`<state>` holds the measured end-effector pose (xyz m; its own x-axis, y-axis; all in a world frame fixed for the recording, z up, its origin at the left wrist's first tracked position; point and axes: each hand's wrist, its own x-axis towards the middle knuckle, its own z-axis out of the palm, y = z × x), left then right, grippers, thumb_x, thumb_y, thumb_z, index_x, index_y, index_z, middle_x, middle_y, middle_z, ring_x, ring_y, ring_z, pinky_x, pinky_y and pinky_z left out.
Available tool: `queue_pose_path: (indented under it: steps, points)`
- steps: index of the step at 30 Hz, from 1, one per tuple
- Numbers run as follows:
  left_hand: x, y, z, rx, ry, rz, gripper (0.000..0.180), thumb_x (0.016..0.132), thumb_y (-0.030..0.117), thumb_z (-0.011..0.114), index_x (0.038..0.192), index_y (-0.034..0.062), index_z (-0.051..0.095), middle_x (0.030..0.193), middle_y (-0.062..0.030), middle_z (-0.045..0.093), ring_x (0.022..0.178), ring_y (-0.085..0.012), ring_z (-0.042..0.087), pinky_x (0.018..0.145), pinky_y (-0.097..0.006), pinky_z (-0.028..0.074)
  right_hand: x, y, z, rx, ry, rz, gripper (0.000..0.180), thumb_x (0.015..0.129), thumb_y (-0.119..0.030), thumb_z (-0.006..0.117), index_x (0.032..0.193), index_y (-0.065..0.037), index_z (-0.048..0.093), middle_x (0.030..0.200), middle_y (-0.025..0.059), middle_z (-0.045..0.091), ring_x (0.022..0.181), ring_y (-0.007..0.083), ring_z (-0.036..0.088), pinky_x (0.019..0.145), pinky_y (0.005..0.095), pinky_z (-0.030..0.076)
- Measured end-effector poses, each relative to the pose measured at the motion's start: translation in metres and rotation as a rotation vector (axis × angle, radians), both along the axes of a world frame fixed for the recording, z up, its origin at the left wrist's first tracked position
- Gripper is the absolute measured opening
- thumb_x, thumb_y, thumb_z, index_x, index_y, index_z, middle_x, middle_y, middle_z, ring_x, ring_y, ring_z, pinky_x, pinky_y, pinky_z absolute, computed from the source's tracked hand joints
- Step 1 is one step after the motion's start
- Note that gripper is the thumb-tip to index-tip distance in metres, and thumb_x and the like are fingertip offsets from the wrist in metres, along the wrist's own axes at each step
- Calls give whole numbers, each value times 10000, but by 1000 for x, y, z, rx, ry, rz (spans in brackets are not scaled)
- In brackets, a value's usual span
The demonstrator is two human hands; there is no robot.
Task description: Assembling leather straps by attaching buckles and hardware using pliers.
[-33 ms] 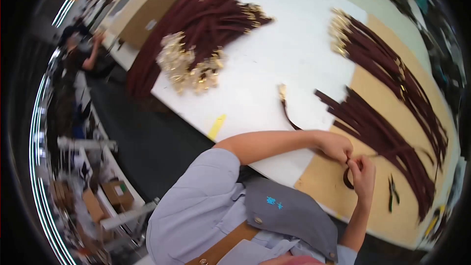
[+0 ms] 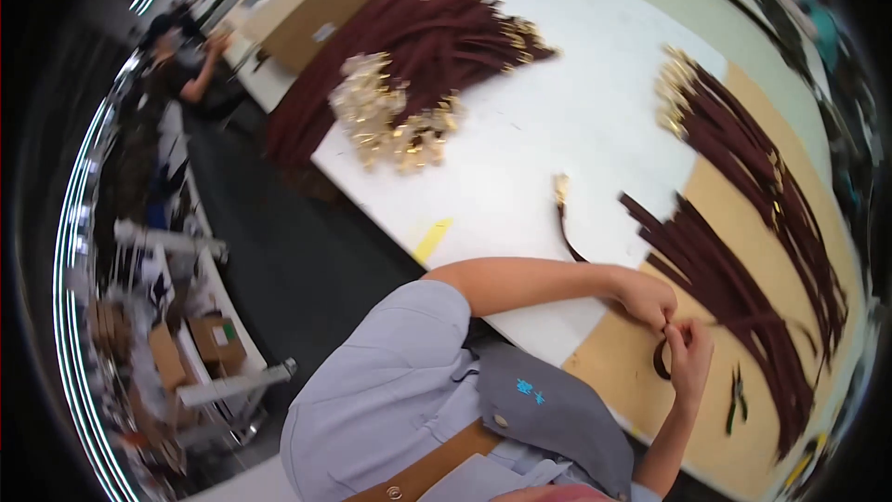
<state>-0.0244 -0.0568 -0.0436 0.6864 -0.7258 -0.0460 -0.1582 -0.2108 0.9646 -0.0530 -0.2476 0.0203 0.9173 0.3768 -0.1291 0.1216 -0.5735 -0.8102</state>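
Both my hands meet over the tan board (image 2: 595,361), fingertips nearly touching. My left hand (image 2: 648,299) is closed, pinching a narrow dark maroon strap. From the other side my right hand (image 2: 689,355) pinches the same strap, and a small loop (image 2: 661,361) of it hangs beside the fingers. The exact join between the fingertips is too small to make out. Past my left forearm lies a maroon strap (image 2: 569,244) with a gold clasp (image 2: 560,190) at its far end; the forearm hides where it runs. Pliers (image 2: 737,400) with dark handles rest right of my right hand.
Loose maroon straps (image 2: 729,302) lie right of my hands, with a clasped bundle (image 2: 734,125) beyond. A large strap pile (image 2: 418,65) with wrapped gold hardware (image 2: 372,116) covers the far left, beside a cardboard box (image 2: 316,19). Yellow tape (image 2: 432,240) marks the white table. Another person (image 2: 181,65) sits far left.
Most of the table scene appears slightly lower and further right in the view. My hands keep the same pinch on the strap.
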Motion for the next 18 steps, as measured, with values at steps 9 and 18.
queue_pose_path:
  steps: [9,18]
  points:
    - [9,7,6,-17,171,19,175,750,163,616,741,-10,641,656,-70,617,588,-164,557,532,-324,429,26,-27,27,-76,194,120,155,902,-119,615,799,-44,527,600,-46,467,483,17,398,424,191,287]
    - [9,-5,2,-79,189,32,160,771,157,636,812,6,670,698,-37,637,606,-138,582,516,-281,444,29,-12,11,98,287,153,149,919,-94,605,806,-38,527,671,-27,509,568,36,455,517,185,357]
